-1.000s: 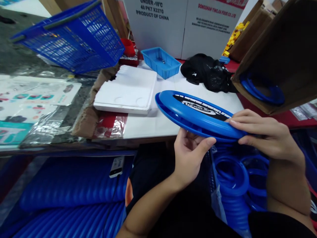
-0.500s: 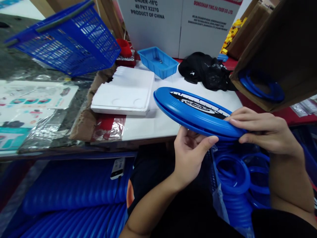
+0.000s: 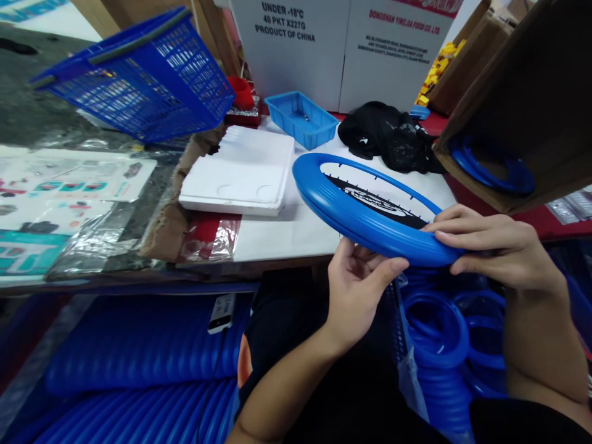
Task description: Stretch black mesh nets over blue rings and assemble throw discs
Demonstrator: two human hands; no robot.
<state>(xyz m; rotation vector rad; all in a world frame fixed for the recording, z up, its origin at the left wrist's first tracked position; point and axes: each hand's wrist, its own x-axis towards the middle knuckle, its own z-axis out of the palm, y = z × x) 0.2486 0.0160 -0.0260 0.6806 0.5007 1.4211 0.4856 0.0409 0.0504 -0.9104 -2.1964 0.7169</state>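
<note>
A round blue plastic disc (image 3: 351, 216), with a thick ringed rim and a black-and-white printed centre, is held tilted above the front edge of the table. My right hand (image 3: 499, 246) grips the disc's right edge, fingers on top and thumb at the near side. Under the near rim, my left hand (image 3: 358, 290) supports it with curled fingers, the thumb lying along the rim's lower side. The disc hides part of the left fingertips. Below, to the right, stacked blue rings (image 3: 435, 327) stand in a plastic-lined container.
White foam slabs (image 3: 240, 169), a light blue tray (image 3: 303, 120) and a black cloth bundle (image 3: 388, 135) lie on the table. A blue basket (image 3: 143, 80) is tilted at the left. An open carton (image 3: 499, 105) holds blue rings. Long rows of blue rings (image 3: 139, 351) lie below left.
The disc has tipped so that more of its printed centre and opening faces me. Both hands keep their grip; the view has shifted slightly.
</note>
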